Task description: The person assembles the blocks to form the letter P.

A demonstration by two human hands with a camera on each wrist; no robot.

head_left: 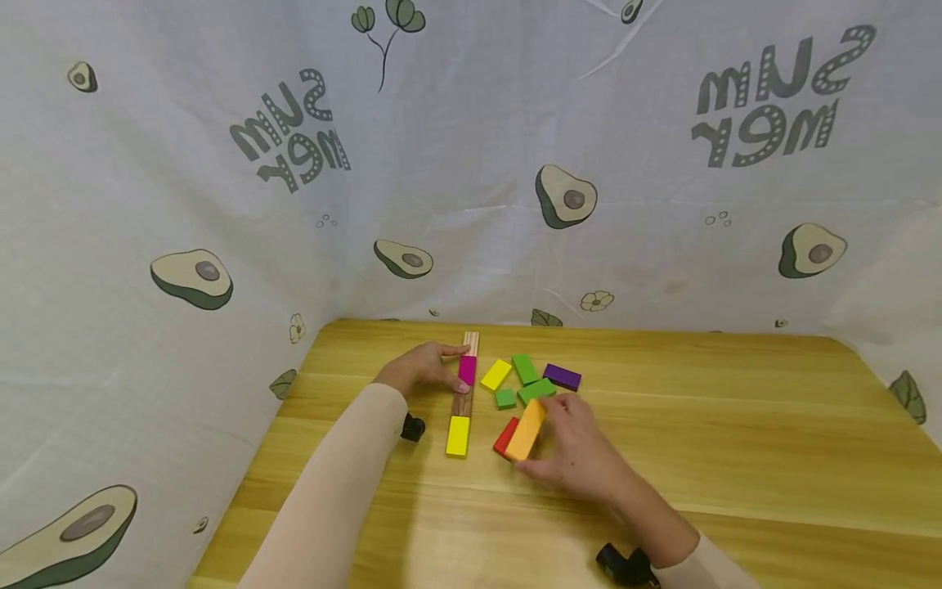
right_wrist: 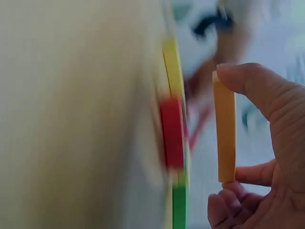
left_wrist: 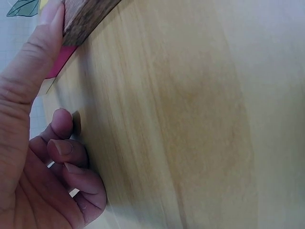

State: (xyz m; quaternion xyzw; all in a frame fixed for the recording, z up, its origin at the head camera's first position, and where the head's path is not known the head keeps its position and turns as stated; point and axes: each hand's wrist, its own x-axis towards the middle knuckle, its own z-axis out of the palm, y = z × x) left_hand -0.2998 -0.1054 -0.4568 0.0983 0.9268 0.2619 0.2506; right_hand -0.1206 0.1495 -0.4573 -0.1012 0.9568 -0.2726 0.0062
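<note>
A straight row on the table has a pale wood block (head_left: 471, 343), a magenta block (head_left: 468, 370), a dark brown block (head_left: 462, 404) and a yellow block (head_left: 458, 436). My left hand (head_left: 427, 368) rests at the row's left side, index fingertip by the pale block and thumb where magenta meets brown. In the left wrist view its thumb (left_wrist: 40, 52) lies straight against the brown block (left_wrist: 88, 21), other fingers bent over the table. My right hand (head_left: 577, 450) pinches an orange block (right_wrist: 226, 131) by its two ends, raised and tilted above a red block (head_left: 505, 436).
Between the hands lie several loose blocks: a second yellow block (head_left: 496, 375), several green blocks (head_left: 526, 370) and a purple block (head_left: 562, 377). The wooden table (head_left: 736, 425) meets a white printed curtain (head_left: 478, 196) at the back and left.
</note>
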